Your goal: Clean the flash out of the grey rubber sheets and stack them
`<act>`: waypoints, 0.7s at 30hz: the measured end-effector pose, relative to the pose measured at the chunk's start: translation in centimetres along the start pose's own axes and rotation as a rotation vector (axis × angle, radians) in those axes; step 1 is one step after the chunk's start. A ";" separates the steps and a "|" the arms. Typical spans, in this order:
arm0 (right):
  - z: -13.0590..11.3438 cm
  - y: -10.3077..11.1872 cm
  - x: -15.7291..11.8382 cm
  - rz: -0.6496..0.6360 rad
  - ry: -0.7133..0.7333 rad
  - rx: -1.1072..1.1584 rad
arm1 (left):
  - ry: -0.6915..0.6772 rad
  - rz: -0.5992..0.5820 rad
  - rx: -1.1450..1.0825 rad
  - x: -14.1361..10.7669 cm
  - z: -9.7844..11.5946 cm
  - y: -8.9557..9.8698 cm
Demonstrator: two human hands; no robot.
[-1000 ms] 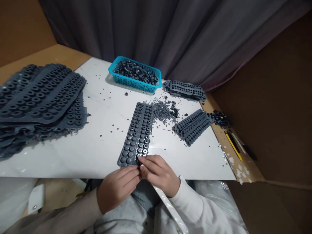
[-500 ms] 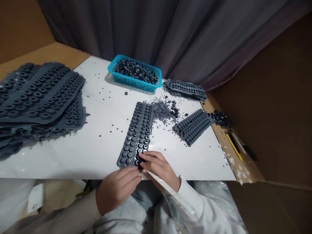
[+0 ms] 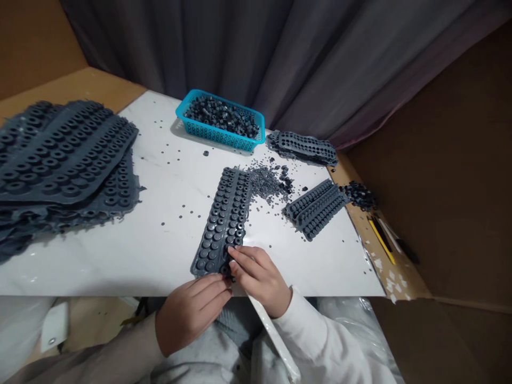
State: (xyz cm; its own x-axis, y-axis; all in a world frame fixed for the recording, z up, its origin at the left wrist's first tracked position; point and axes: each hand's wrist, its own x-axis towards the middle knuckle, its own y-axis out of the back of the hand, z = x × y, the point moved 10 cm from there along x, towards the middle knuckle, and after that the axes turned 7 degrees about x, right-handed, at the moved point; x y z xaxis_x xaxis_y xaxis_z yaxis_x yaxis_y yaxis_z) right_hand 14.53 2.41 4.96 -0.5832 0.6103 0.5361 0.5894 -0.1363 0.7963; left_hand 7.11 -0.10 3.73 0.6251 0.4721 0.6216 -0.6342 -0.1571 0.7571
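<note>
A dark grey rubber sheet (image 3: 223, 218) with rows of round, cup-like studs lies lengthwise on the white table, its near end close to the table edge. At that end my left hand (image 3: 194, 310) is closed, fingertips pinching the sheet's near right corner. My right hand (image 3: 262, 280) is closed around a thin white stick (image 3: 274, 337), whose lower end slants down over my lap. The fingers of my right hand rest on the studs at the right near corner, and they hide the stick's tip.
A turquoise basket (image 3: 230, 140) of small black parts stands at the back. Stacked stud sheets (image 3: 68, 160) fill the left. Small grey discs (image 3: 266, 181), another stud sheet (image 3: 316, 208), perforated sheets (image 3: 302, 146), black parts (image 3: 360, 196) and a yellow-handled tool (image 3: 382, 240) lie right.
The white stick has swung to a steeper slant, its lower end moving left and down. My right hand has turned slightly over the corner studs. My left hand has barely moved.
</note>
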 end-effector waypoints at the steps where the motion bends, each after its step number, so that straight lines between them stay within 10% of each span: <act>1: -0.1 0.0 0.0 0.010 0.003 -0.002 | 0.005 0.000 -0.005 0.0 0.0 0.0; 16: 5.1 2.6 -1.1 0.227 -0.446 0.179 | 0.013 -0.029 -0.038 -0.2 -0.2 -0.3; 21: 4.1 0.5 -0.1 0.077 -0.405 0.412 | 0.028 -0.012 -0.025 -0.1 -0.3 -0.2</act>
State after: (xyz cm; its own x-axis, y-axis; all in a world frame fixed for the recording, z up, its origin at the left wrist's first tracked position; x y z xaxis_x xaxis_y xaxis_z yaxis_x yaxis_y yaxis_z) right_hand 17.18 5.52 4.18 -0.3180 0.8713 0.3737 0.8379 0.0738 0.5409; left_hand 7.04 0.10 3.41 0.6202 0.4977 0.6063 -0.6381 -0.1294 0.7590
